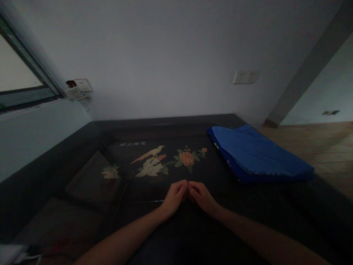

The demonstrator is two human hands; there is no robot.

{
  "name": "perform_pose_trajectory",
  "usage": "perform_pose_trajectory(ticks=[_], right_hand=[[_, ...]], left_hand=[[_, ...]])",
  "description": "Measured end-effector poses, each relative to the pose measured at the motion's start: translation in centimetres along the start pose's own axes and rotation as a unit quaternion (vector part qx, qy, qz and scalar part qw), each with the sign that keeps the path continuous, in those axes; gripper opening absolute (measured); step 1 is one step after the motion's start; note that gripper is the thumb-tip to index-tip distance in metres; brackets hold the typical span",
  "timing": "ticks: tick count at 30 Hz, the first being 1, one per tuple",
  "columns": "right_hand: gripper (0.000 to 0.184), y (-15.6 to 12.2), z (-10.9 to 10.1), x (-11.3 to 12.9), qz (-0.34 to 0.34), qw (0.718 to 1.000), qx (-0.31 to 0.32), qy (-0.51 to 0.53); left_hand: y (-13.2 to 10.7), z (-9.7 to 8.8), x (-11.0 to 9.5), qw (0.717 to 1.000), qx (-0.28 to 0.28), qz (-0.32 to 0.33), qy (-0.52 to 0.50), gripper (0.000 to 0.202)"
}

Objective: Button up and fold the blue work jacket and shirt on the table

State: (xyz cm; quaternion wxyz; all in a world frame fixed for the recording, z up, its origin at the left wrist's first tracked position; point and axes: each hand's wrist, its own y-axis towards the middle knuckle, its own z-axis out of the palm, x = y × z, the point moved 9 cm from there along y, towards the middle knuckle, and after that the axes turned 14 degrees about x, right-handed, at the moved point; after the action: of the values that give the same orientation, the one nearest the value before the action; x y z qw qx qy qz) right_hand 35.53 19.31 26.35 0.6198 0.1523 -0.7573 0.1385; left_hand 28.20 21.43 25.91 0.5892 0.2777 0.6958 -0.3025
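My left hand [174, 197] and my right hand [200, 195] rest side by side on a dark glossy table [82, 184], knuckles touching. Both have their fingers curled under, and I see nothing in either. They lie just below the table's inlaid picture of a pale bird [150, 154] and an orange flower [186, 158]. A folded blue cloth [256, 154] lies on the table to the right of my right hand, well apart from it.
A white wall runs behind the table, with a switch plate [246, 77] and sockets [78, 89] at the left corner. A window [19, 81] is on the left. Wooden floor [325, 147] lies to the right. The room is dim.
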Motion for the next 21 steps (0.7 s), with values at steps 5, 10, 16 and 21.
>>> perform_pose_trajectory(ticks=[5, 10, 16, 21], right_hand=[[0.039, -0.1, 0.1, 0.3, -0.013, 1.0, 0.005, 0.007], [0.039, 0.0, 0.0, 0.3, -0.015, 1.0, 0.001, -0.007], [0.033, -0.6, 0.2, 0.9, 0.015, 0.999, 0.026, -0.025], [0.017, -7.1, 0.8, 2.8, 0.079, 0.973, 0.178, -0.126]], left_hand=[[-0.1, 0.0, -0.4, 1.0, -0.004, -0.006, 0.001, 0.056], [-0.1, -0.1, -0.1, 1.0, -0.003, -0.004, 0.019, 0.054], [-0.1, -0.1, 0.3, 1.0, 0.002, 0.009, 0.016, 0.052], [-0.3, 0.7, -0.5, 0.998, 0.034, 0.001, 0.043, 0.05]])
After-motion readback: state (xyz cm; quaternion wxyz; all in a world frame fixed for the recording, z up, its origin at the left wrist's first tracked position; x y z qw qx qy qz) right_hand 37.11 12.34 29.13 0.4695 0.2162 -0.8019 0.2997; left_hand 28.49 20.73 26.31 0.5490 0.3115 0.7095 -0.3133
